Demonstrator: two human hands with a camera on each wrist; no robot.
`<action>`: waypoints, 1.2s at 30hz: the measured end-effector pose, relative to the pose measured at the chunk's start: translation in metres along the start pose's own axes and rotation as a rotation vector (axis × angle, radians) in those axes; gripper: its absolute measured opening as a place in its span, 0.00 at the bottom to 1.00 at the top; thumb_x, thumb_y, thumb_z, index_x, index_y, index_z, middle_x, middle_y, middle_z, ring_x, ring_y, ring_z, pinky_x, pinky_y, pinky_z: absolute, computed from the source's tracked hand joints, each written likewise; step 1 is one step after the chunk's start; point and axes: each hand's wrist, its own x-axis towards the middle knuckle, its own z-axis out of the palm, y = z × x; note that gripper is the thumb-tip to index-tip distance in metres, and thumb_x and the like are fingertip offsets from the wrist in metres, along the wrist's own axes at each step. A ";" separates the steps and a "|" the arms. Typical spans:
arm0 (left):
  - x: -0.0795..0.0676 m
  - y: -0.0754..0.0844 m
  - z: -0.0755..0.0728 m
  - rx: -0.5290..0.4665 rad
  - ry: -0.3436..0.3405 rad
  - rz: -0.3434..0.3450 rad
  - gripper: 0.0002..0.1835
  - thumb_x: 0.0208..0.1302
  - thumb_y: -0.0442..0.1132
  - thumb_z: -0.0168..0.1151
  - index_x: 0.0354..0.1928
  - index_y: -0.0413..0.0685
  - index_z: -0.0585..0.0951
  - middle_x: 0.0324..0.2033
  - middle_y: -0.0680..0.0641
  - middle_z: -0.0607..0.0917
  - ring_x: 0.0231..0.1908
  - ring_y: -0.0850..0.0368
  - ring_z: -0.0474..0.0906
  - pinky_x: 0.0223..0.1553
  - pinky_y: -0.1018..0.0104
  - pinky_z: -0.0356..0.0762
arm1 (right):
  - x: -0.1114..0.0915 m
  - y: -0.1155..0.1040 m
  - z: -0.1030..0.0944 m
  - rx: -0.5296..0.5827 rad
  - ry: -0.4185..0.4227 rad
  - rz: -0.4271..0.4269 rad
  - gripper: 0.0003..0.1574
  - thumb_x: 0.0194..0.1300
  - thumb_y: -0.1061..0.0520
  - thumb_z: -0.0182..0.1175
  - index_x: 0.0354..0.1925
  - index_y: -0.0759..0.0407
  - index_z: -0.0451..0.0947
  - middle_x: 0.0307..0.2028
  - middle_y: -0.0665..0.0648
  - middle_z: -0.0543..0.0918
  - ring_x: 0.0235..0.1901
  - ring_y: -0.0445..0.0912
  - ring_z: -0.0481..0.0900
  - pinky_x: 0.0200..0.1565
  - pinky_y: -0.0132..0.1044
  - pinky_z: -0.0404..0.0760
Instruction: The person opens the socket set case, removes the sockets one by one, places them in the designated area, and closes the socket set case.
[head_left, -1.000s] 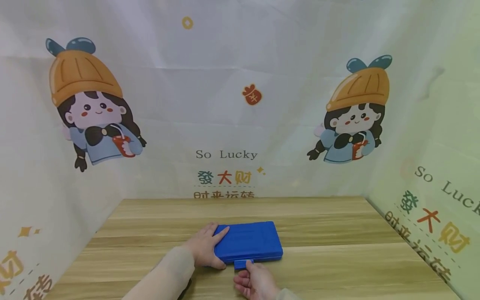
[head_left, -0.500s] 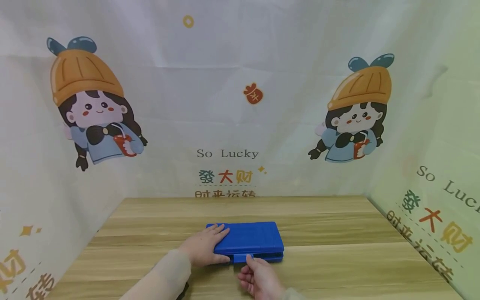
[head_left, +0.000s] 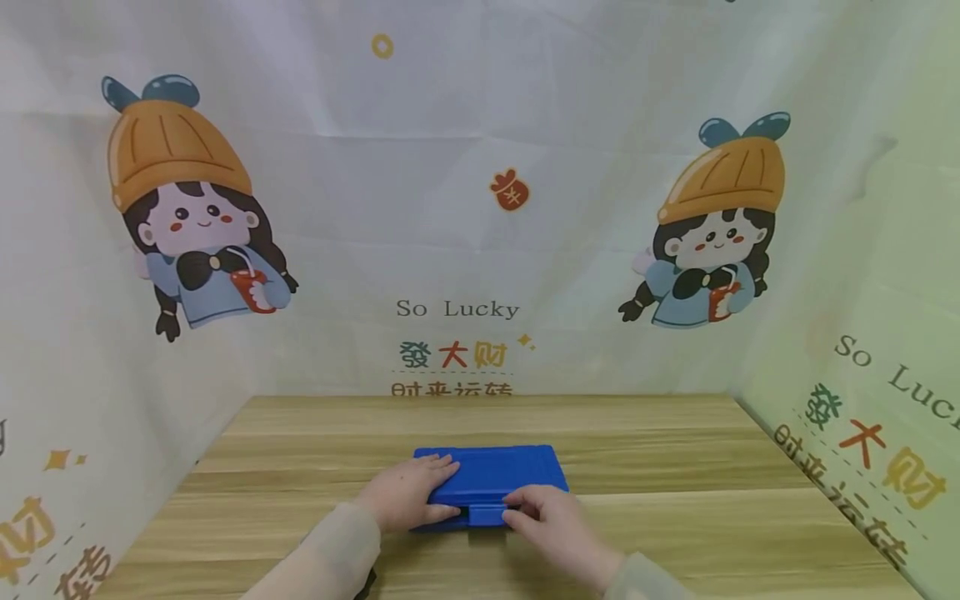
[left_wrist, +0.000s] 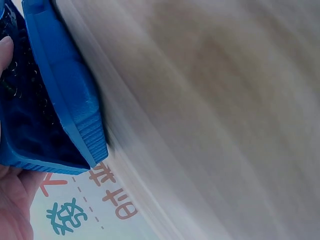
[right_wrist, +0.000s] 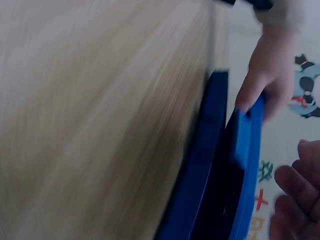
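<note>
A blue plastic case lies on the table, its lid raised a little along the front edge. My left hand grips the lid at its left end, fingers spread on top and thumb tucked under the front edge. Through the gap, the left wrist view shows a dark interior with small shiny bits. A blue latch tab hangs at the front middle of the lid. Beside its right end is my right hand. Its loosely bent fingers show apart from the lid in the right wrist view.
The wood-grain table extends around the case on all sides. A pale printed cloth with cartoon figures stands behind and along both sides.
The lid's front edge has risen from closed to a narrow gap. My left thumb has moved under it. My right hand has let go of the latch and shifted right.
</note>
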 end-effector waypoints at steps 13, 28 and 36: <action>-0.001 -0.003 0.006 0.007 -0.006 0.019 0.37 0.63 0.63 0.57 0.67 0.48 0.71 0.65 0.45 0.71 0.65 0.46 0.66 0.62 0.49 0.65 | 0.026 0.025 -0.014 -0.658 -0.243 -0.097 0.38 0.64 0.52 0.63 0.70 0.48 0.65 0.66 0.63 0.68 0.65 0.63 0.64 0.60 0.56 0.66; -0.011 0.001 -0.001 -0.040 0.038 0.033 0.34 0.66 0.59 0.56 0.67 0.46 0.71 0.65 0.44 0.72 0.65 0.46 0.66 0.63 0.49 0.63 | 0.032 0.016 -0.022 -0.737 -0.253 -0.159 0.29 0.65 0.56 0.62 0.64 0.48 0.73 0.60 0.60 0.77 0.57 0.56 0.76 0.52 0.48 0.77; -0.032 0.003 -0.010 -0.163 0.128 0.036 0.36 0.65 0.56 0.60 0.70 0.46 0.66 0.68 0.45 0.68 0.67 0.45 0.63 0.64 0.46 0.60 | 0.037 0.006 -0.035 -0.646 -0.287 -0.153 0.27 0.67 0.57 0.60 0.64 0.52 0.73 0.59 0.56 0.78 0.58 0.50 0.76 0.54 0.44 0.76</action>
